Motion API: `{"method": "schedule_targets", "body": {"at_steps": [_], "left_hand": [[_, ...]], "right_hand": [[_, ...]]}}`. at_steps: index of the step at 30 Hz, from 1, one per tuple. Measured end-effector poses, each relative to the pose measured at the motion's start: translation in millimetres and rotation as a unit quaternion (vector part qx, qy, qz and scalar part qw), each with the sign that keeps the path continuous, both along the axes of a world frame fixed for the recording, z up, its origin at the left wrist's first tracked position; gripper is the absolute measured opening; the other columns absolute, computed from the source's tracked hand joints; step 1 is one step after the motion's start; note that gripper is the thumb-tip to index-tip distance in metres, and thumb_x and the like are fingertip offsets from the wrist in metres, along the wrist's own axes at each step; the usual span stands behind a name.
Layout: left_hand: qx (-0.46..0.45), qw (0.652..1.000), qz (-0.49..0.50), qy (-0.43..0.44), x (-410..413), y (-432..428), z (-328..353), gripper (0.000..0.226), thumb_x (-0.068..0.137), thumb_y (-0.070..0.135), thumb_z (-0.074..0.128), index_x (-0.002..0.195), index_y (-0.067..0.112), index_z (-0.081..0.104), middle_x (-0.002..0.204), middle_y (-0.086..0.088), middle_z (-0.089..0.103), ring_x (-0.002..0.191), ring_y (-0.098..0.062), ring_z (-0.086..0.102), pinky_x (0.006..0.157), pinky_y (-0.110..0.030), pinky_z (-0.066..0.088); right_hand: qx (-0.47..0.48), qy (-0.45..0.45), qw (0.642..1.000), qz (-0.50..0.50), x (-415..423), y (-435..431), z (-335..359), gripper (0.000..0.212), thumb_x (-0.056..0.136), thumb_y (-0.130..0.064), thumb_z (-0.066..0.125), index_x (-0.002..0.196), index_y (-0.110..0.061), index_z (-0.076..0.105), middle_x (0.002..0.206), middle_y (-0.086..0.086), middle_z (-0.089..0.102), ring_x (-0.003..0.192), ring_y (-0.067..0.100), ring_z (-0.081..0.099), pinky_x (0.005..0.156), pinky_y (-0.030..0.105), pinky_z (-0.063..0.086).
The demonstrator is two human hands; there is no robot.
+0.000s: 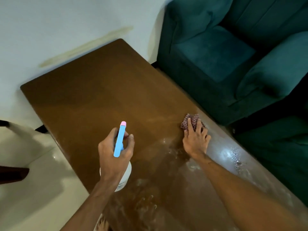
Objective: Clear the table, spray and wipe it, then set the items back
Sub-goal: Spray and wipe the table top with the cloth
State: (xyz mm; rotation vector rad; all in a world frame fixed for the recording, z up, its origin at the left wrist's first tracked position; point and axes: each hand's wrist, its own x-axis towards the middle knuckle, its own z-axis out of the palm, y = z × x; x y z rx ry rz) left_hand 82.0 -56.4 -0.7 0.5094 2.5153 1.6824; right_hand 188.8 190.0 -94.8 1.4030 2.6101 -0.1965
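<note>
Head view: at lower centre the left hand grips a spray bottle above the wet brown table. Right of centre, the right hand presses flat fingers on a checked cloth, possibly folded. Upper right, a green sofa.

Living room: green sofa, table

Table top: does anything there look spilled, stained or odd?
Wet droplets and pale streaks cover the near right of the table, beside the right hand pressing a checked cloth; likely spray, not an accident. A yellowish smear marks the wall behind.
</note>
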Motion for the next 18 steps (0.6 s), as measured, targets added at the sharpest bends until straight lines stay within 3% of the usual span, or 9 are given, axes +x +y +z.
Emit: {"method": "schedule_targets", "body": {"at_steps": [2, 4, 7, 10, 12, 18], "left_hand": [[0.001, 1.0, -0.003, -0.003, -0.1, 8.2, 0.2, 0.012, 0.086, 0.017, 0.076, 0.089, 0.013, 0.066, 0.076, 0.009, 0.065, 0.074, -0.012, 0.066, 0.064, -0.011, 0.054], [0.001, 1.0, -0.007, -0.003, -0.4, 15.4, 0.5, 0.012, 0.085, 0.016, 0.076, 0.09, 0.012, 0.066, 0.077, 0.009, 0.065, 0.075, -0.012, 0.066, 0.064, -0.011, 0.055], [-0.009, 1.0, -0.012, 0.007, -3.9, 22.9, -2.9, 0.013, 0.085, 0.018, 0.076, 0.089, 0.013, 0.065, 0.075, 0.008, 0.064, 0.075, -0.013, 0.065, 0.063, -0.01, 0.053], [-0.018, 1.0, -0.01, 0.007, -3.7, 29.1, -6.0, 0.023, 0.082, 0.032, 0.071, 0.094, 0.013, 0.066, 0.079, 0.009, 0.065, 0.08, -0.01, 0.065, 0.066, -0.008, 0.054], [-0.008, 1.0, -0.015, 0.004, -4.3, 33.3, -6.3, 0.024, 0.081, 0.032, 0.07, 0.095, 0.014, 0.066, 0.08, 0.01, 0.065, 0.081, -0.008, 0.065, 0.066, -0.008, 0.053], [-0.009, 0.999, -0.05, 0.01, -3.4, 49.8, -4.0, 0.012, 0.085, 0.016, 0.076, 0.089, 0.015, 0.065, 0.075, 0.011, 0.063, 0.074, -0.011, 0.066, 0.061, -0.007, 0.051]], "right_hand": [[-0.006, -0.003, 1.0, 0.008, -12.2, -13.8, 2.9, 0.057, 0.104, -0.04, 0.032, 0.157, -0.032, 0.013, 0.163, 0.011, 0.012, 0.135, 0.038, 0.029, 0.109, 0.054, 0.028], [-0.01, 0.012, 0.995, 0.101, -27.1, -38.0, 4.2, 0.058, 0.105, -0.037, 0.034, 0.157, -0.032, 0.011, 0.163, 0.012, 0.011, 0.138, 0.039, 0.028, 0.109, 0.056, 0.03], [-0.031, 0.034, 0.954, 0.298, -56.3, -70.7, -1.3, 0.057, 0.105, -0.035, 0.036, 0.157, -0.031, 0.013, 0.164, 0.01, 0.012, 0.144, 0.039, 0.025, 0.112, 0.058, 0.028], [-0.059, 0.023, 0.917, 0.393, -85.5, -63.9, -3.9, 0.054, 0.106, -0.04, 0.03, 0.157, -0.033, 0.014, 0.166, 0.006, 0.01, 0.146, 0.036, 0.022, 0.116, 0.056, 0.024], [-0.051, 0.018, 0.925, 0.375, -93.3, -41.2, -2.8, 0.055, 0.106, -0.041, 0.03, 0.157, -0.035, 0.013, 0.166, 0.004, 0.008, 0.146, 0.034, 0.021, 0.116, 0.053, 0.022], [-0.009, 0.011, 0.993, 0.114, -43.7, 49.7, -0.4, 0.056, 0.105, -0.043, 0.028, 0.158, -0.033, 0.012, 0.165, 0.006, 0.012, 0.138, 0.032, 0.028, 0.111, 0.048, 0.027]]}}
